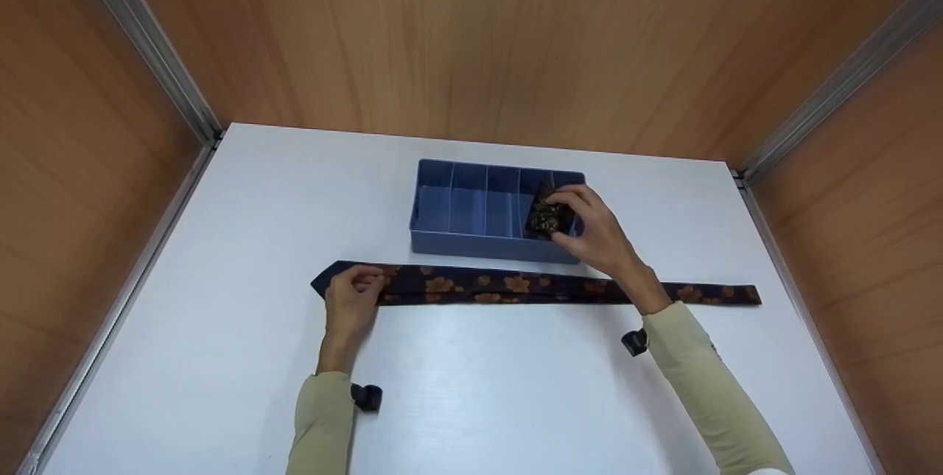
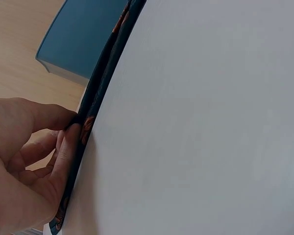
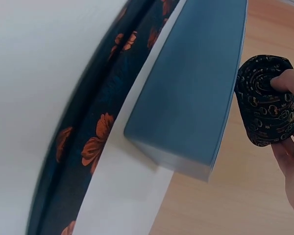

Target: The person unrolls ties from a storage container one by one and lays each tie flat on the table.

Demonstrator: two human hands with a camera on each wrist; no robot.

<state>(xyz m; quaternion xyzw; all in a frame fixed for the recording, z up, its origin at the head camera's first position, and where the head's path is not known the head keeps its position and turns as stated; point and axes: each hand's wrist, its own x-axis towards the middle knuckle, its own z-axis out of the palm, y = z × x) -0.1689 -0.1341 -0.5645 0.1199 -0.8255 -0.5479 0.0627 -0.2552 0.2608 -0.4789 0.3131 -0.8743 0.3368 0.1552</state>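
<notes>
1. Blue divided box [image 1: 493, 247]: upright on the white table [image 1: 479, 386]; a row of compartments, left to right.
2. Rolled dark fabric [image 1: 545, 219]: gold-patterned, held at the box's right-hand end. Whether it touches the box cannot be determined.
3. Right hand [image 1: 595, 236]: over the box's right end. Thumb and fingers are clamped on opposite sides of the rolled fabric.
4. Floral tie [image 1: 471, 288]: dark with orange flowers, laid lengthwise just in front of the box, not touching it. The pointed end extends past the box's left end, the narrow squared end past its right.
5. Left hand [image 1: 353, 300]: in front of the box and beyond its left end. Thumb and forefinger pinch the tie's edge near the point; the other fingers are loosely bent.
6. Right sleeve [image 1: 707, 379]: light green, in front of the box and to its right.
7. Wooden panel [image 1: 471, 40]: behind the box.
</notes>
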